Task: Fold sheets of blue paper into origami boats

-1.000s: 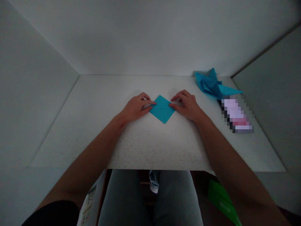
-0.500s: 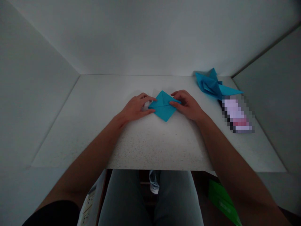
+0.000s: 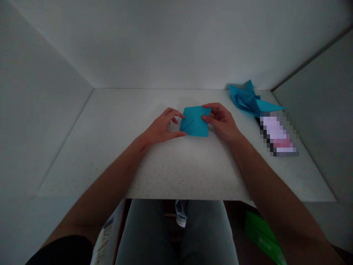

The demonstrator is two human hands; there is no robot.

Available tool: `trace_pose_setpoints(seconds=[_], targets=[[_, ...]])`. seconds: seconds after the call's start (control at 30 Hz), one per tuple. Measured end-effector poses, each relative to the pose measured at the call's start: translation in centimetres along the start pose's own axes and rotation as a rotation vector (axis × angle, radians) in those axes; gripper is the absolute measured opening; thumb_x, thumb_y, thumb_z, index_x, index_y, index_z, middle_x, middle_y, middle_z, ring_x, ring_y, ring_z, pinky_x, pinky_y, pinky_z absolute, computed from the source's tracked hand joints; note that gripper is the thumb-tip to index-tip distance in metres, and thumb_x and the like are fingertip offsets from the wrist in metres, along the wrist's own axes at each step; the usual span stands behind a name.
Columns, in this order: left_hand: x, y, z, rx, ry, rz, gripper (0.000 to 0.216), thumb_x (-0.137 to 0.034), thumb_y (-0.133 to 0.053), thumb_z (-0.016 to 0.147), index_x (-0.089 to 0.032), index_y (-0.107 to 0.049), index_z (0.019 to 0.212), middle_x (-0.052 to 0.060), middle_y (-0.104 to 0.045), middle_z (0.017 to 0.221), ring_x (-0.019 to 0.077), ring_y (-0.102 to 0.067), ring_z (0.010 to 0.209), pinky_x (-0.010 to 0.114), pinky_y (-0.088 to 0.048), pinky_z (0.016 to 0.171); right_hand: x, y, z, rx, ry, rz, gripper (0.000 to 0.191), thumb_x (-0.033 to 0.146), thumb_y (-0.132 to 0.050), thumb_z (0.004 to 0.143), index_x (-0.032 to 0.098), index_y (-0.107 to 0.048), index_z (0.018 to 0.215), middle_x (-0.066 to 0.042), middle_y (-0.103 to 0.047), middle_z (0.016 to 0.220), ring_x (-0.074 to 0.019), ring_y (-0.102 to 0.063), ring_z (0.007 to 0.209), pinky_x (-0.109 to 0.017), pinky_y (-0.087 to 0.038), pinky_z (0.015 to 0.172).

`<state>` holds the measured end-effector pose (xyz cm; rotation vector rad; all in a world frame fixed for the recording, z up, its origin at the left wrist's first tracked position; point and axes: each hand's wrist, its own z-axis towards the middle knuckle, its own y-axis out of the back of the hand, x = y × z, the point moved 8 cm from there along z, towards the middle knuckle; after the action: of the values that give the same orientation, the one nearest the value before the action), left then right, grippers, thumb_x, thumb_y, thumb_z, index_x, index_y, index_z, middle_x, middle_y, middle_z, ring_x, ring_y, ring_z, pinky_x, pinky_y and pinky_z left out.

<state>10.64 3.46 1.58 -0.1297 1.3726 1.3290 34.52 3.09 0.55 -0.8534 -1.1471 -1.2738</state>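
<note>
A folded square of blue paper (image 3: 197, 123) is held between my two hands above the middle of the white table. One slanting edge of a fold shows on its left half. My left hand (image 3: 165, 127) holds the paper's left side, its index fingertip at the upper left and its thumb along the lower left corner. At the upper right corner, my right hand (image 3: 220, 119) pinches the paper, thumb on the near face and fingers partly hidden behind it.
A blue folded-paper figure (image 3: 248, 99) with pointed ends lies at the back right. Beside it is a phone (image 3: 278, 134) with a blurred screen. White walls stand behind and on the sides of the table (image 3: 179, 176). Something green (image 3: 261, 235) shows below the table's front edge.
The paper has turned from a diamond position to a roughly square-on one, and its fold line now slants. My right hand has shifted slightly to the right, still pinching a corner.
</note>
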Motion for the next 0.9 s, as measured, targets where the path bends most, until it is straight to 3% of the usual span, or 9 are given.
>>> trace_pose_setpoints(seconds=[0.1,0.23,0.4,0.47,0.6,0.7,0.8,0.9], targets=[[-0.1,-0.3,-0.2,-0.042,-0.018,-0.086,0.086,-0.069,-0.097,0.08,-0.029,-0.062,0.148,0.019,-0.054,0.162,0.0273,-0.072,0.121,0.047,-0.065,0.104,0.0,-0.4,-0.1,0.022,0.003,0.028,0.057,0.067,-0.096,0.083,0.034,-0.074,0.125,-0.005,-0.079,0.117,-0.0251,-0.078,0.105,-0.041,-0.07,0.088],[-0.7,-0.8,-0.2,-0.062,-0.019,-0.171,0.102,-0.072,-0.098,0.077,-0.033,-0.052,0.159,0.022,-0.043,0.173,0.0399,-0.055,0.153,0.05,-0.065,0.106,-0.1,-1.3,-0.3,0.068,0.003,0.04,0.06,0.066,-0.095,0.085,0.036,-0.072,0.131,-0.005,-0.077,0.128,-0.0232,-0.079,0.105,-0.037,-0.071,0.085],[-0.4,-1.4,-0.1,-0.017,0.003,-0.225,0.09,-0.069,-0.1,0.076,-0.032,-0.065,0.15,0.02,-0.037,0.174,0.035,-0.065,0.138,0.042,-0.069,0.09,0.1,-1.7,-0.6,0.09,-0.014,0.054,0.067,0.061,-0.098,0.084,0.038,-0.069,0.14,-0.005,-0.076,0.134,-0.0214,-0.08,0.105,-0.036,-0.072,0.091],[-0.2,-1.4,-0.2,0.003,0.005,-0.198,0.086,-0.068,-0.101,0.076,-0.031,-0.07,0.148,0.02,-0.036,0.174,0.0346,-0.066,0.136,0.043,-0.07,0.09,0.3,-1.7,-0.7,0.098,-0.015,0.066,0.064,0.059,-0.098,0.084,0.037,-0.071,0.138,-0.005,-0.077,0.136,-0.0213,-0.08,0.104,-0.037,-0.073,0.091],[-0.4,-1.3,-0.2,0.048,-0.023,-0.137,0.086,-0.068,-0.099,0.079,-0.033,-0.072,0.152,0.019,-0.041,0.171,0.0405,-0.055,0.153,0.054,-0.065,0.111,0.2,-2.0,-0.8,0.128,-0.047,0.057,0.057,0.06,-0.097,0.086,0.033,-0.076,0.132,-0.005,-0.082,0.124,-0.0215,-0.079,0.093,-0.038,-0.073,0.08],[-0.9,-1.4,-0.1,0.103,-0.04,-0.125,0.079,-0.064,-0.094,0.087,-0.033,-0.07,0.156,0.018,-0.051,0.165,0.0393,-0.054,0.156,0.057,-0.057,0.123,0.1,-1.7,-0.6,0.089,-0.022,0.06,0.054,0.06,-0.1,0.082,0.03,-0.079,0.122,-0.005,-0.083,0.117,-0.0213,-0.08,0.096,-0.037,-0.072,0.084],[-1.4,-1.5,0.1,0.149,-0.051,-0.14,0.066,-0.058,-0.084,0.097,-0.03,-0.071,0.156,0.017,-0.06,0.158,0.0354,-0.061,0.149,0.056,-0.052,0.128,0.1,-1.2,-0.5,0.045,0.004,0.086,0.05,0.054,-0.103,0.08,0.03,-0.08,0.118,-0.003,-0.082,0.11,-0.0198,-0.08,0.098,-0.035,-0.071,0.09],[-1.9,-1.7,0.2,0.173,-0.056,-0.179,0.059,-0.058,-0.08,0.1,-0.027,-0.074,0.15,0.016,-0.066,0.152,0.0331,-0.067,0.141,0.05,-0.056,0.123,0.2,-1.4,-0.6,0.069,0.007,0.14,0.053,0.048,-0.103,0.083,0.033,-0.078,0.128,-0.003,-0.083,0.116,-0.0193,-0.081,0.101,-0.034,-0.072,0.093]])
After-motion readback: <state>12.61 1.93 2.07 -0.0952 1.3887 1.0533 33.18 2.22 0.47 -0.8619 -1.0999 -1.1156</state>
